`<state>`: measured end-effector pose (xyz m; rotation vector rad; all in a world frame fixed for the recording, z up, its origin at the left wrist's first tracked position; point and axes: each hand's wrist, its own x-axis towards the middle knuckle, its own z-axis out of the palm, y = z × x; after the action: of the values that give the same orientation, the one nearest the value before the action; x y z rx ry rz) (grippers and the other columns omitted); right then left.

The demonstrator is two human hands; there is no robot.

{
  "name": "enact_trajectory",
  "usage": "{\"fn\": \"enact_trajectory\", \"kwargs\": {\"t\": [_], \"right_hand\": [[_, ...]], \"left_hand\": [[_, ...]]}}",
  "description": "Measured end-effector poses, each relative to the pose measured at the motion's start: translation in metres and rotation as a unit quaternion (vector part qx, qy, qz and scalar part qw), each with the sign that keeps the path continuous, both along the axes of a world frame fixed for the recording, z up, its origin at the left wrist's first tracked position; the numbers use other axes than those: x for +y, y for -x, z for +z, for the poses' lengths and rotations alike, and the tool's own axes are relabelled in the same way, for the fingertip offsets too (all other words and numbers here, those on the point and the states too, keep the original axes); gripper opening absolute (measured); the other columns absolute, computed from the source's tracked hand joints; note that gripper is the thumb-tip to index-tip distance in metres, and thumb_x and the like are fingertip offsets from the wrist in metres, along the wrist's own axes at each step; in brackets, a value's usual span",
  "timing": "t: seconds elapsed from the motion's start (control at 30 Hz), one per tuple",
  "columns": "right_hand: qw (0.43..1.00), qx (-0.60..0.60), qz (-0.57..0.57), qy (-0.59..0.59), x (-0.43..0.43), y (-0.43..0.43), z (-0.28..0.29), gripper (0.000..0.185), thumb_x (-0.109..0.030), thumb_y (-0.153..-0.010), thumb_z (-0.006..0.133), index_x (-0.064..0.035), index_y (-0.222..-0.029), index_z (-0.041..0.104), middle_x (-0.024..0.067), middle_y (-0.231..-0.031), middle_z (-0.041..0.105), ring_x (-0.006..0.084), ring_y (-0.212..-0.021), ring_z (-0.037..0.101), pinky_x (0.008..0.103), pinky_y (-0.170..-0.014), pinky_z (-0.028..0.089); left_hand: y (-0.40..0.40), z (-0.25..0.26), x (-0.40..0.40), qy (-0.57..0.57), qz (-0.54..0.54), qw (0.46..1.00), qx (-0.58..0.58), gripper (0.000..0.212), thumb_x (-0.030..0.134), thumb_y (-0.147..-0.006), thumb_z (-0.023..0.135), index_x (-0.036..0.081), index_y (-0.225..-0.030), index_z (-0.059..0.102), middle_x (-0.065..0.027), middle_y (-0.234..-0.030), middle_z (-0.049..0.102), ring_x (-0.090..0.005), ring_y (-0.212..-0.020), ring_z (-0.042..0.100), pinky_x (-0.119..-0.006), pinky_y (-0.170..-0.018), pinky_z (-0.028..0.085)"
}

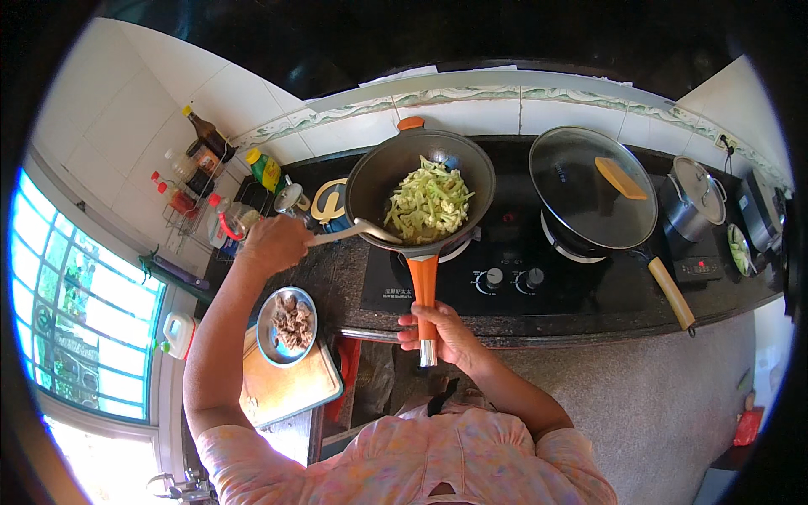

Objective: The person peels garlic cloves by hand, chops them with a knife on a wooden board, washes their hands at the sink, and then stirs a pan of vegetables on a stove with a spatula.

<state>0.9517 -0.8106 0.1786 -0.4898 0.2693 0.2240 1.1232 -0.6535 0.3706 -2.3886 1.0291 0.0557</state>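
Note:
Gripped in my left hand (278, 243) is the handle of a spatula (341, 235), whose head rests inside the near left rim of a dark wok (369, 183). Chopped cauliflower (429, 199) lies heaped in the wok, with some liquid at its near edge. My right hand (451, 334) is wrapped around the wok's orange handle (423, 284), thumb on top and fingertips showing on the left side. The wok sits over the left burner of a black glass cooktop (391, 281). The spatula's far tip is partly hidden by the food and rim.
A lidded pan (587, 214) with a tan handle stands on the right burner, near a steel pot (694, 202). At left are a bottle rack (189, 221) and a glass-lidded jar (290, 197). A bowl of meat pieces (260, 328) rests on a cutting board (290, 388).

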Motion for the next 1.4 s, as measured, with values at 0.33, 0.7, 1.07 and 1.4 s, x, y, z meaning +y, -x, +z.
{"fn": "enact_trajectory", "kwargs": {"t": [0.33,0.7,1.07,1.4], "right_hand": [[0.998,0.058,0.0,0.039,0.008,-0.009,-0.01,0.014,-0.009,-0.075,0.057,-0.0063,-0.077,0.043,0.003,-0.059,0.045,0.0127,-0.044,0.046,0.03,-0.037,0.04],[0.995,0.082,0.012,0.052,0.003,-0.008,-0.011,0.013,-0.009,-0.078,0.055,-0.0096,-0.078,0.042,0.0003,-0.059,0.045,0.0103,-0.045,0.045,0.027,-0.04,0.038],[0.995,0.084,0.011,0.046,0.003,-0.008,-0.011,0.014,-0.01,-0.075,0.057,-0.0084,-0.077,0.043,0.0013,-0.059,0.045,0.011,-0.044,0.045,0.0274,-0.038,0.038],[0.992,0.092,0.0,0.091,-0.002,-0.009,-0.011,0.017,-0.011,-0.073,0.059,-0.0073,-0.077,0.043,0.0025,-0.058,0.045,0.0119,-0.041,0.045,0.029,-0.035,0.038]], "left_hand": [[0.002,-0.112,-0.043,0.198,0.056,0.978,0.028,0.024,0.01,-0.077,0.047,0.008,-0.099,0.055,-0.0161,-0.078,0.061,-0.0315,-0.074,0.062,-0.041,-0.063,0.05],[-0.043,-0.092,-0.062,0.308,0.002,0.951,0.024,0.018,0.015,-0.079,0.048,0.009,-0.095,0.055,-0.0172,-0.069,0.058,-0.0354,-0.067,0.059,-0.046,-0.058,0.048],[-0.068,-0.104,-0.082,0.22,-0.011,0.974,0.05,0.019,0.011,-0.076,0.047,0.004,-0.09,0.059,-0.0184,-0.085,0.06,-0.0353,-0.08,0.059,-0.042,-0.068,0.049],[-0.028,0.004,-0.001,0.104,0.027,0.994,-0.013,0.015,0.017,-0.076,0.05,0.014,-0.079,0.064,-0.0101,-0.074,0.06,-0.0283,-0.074,0.061,-0.041,-0.065,0.049]]}}
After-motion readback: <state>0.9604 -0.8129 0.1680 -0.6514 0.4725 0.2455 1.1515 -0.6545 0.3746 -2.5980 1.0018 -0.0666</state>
